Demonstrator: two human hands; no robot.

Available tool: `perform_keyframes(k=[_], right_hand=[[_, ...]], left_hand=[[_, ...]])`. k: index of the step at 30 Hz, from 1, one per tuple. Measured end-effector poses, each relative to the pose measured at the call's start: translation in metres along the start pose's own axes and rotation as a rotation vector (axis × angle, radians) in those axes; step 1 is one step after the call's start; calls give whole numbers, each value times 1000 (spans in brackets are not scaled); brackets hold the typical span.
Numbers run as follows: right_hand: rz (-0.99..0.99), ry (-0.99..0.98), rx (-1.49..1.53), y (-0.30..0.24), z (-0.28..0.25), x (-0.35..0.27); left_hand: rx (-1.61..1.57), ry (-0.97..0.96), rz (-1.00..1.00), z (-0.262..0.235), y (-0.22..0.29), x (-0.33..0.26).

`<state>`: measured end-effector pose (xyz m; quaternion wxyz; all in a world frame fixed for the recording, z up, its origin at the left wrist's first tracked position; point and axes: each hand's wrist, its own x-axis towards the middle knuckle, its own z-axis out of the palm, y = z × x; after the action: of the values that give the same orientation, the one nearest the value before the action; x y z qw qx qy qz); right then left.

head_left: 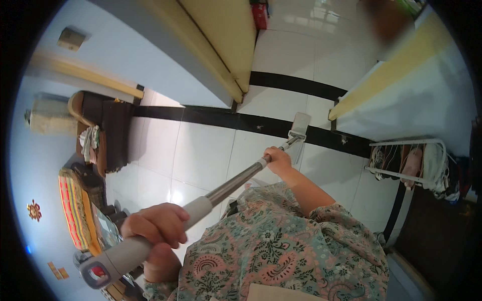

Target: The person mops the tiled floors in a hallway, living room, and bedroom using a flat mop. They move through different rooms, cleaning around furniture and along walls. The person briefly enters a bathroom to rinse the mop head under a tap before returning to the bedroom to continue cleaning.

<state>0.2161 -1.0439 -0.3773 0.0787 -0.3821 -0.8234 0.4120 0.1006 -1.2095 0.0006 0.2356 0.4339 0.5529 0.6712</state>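
A flat mop (236,181) with a metal pole and a thick grey grip slants from the lower left up toward the middle right. My left hand (156,233) is closed around the grey grip near its looped top end. Farther down, my right hand (277,160) wraps round the thin metal pole. The pale rectangular mop head (300,125) lies on the floor, across the edge of a black tile strip (211,119). Part of the lower pole is hidden by my right hand.
White tiled floor (201,150) leads through a doorway with a yellow frame (241,50). At right stands a white wire shoe rack (409,143) holding shoes. On the left are a dark brown armchair (116,135) and a seat with a striped cover (75,213). A red object (260,16) stands beyond the doorway.
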Motion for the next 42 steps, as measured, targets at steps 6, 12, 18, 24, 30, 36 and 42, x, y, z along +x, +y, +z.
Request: perform_keyframes(k=[6, 12, 18, 24, 30, 36, 42], right_hand=[[-131, -150, 45, -15, 0, 11], [-82, -170, 101, -40, -1, 32], [-123, -48, 32, -56, -31, 37], [-165, 376, 85, -188, -41, 29], [135, 545, 104, -236, -37, 15], [289, 715, 197, -261, -27, -80], [247, 757, 513, -266, 19, -120]], left_hand=[[205, -20, 54, 12, 27, 0], [125, -192, 259, -16, -1, 44], [-311, -337, 264, -53, -30, 95], [-344, -295, 233, -71, -56, 148], [-226, -582, 243, -72, -45, 138], [-335, -1361, 475, -54, -30, 91], [-387, -1395, 511, -57, -10, 41]])
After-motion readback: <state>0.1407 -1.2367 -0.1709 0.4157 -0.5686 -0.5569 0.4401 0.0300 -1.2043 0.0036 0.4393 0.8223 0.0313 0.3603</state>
